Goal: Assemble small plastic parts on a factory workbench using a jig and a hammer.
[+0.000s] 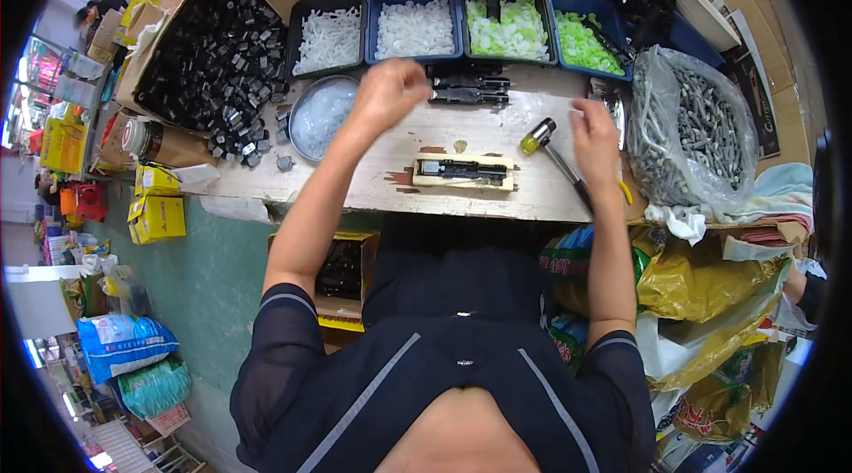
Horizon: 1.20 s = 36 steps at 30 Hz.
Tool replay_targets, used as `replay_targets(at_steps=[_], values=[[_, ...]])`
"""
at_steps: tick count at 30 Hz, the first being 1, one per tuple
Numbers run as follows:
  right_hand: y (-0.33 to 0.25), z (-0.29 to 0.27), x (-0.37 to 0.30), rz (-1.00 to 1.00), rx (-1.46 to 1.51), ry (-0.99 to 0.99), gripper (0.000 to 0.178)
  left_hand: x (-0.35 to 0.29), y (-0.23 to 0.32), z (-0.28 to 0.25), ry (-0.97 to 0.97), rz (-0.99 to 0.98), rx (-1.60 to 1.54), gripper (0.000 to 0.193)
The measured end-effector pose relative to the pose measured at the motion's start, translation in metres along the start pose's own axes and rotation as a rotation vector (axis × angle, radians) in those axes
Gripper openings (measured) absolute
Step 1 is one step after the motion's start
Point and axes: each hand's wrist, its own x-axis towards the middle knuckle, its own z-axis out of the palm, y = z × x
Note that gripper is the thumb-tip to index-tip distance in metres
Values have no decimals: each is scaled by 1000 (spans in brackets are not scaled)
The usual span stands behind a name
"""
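My left hand [388, 98], fingers curled together and a little blurred, is raised over the table beside a round metal dish [296, 137] of pale translucent stuff. Whatever it may pinch is too small to make out. My right hand [596, 140] hovers at the right with its fingers apart, nothing seen in them. Just left of it lies a hammer [561, 162] with a yellow face on its head. Between my hands and nearer to me, a wooden block [428, 169] holds a long black part [475, 171]. Two similar black parts [469, 96] lie farther back.
Along the back stand bins of white pegs [328, 38], white discs [414, 27], pale green pieces [510, 32] and bright green pieces [586, 45]. A large carton of black square parts [222, 65] is at left, a clear bag of grey parts [706, 131] at right.
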Motion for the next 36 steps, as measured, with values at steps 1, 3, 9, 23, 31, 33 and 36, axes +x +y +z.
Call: replay_targets(at_steps=[1,3,9,23,31,33,36], values=[[15,-11,6,26,-168,-49,14,19,0,-4,44,-54,120,27],[35,-27,15,98,-428,-179,15,53,-5,-5,100,-136,334,31],[55,-27,20,219,-642,-399,17,104,-36,10,33,-200,483,28],[67,-19,18,145,-494,-199,9,92,-44,-16,115,-337,-651,15],[32,-21,9,256,354,-89,13,3,16,0,44,-311,-1444,18],[-2,-9,3,285,741,-175,9,-25,34,18,2,-346,-1554,17],[-66,8,-9,278,948,-271,7,-58,42,44,-21,-418,-1801,17]])
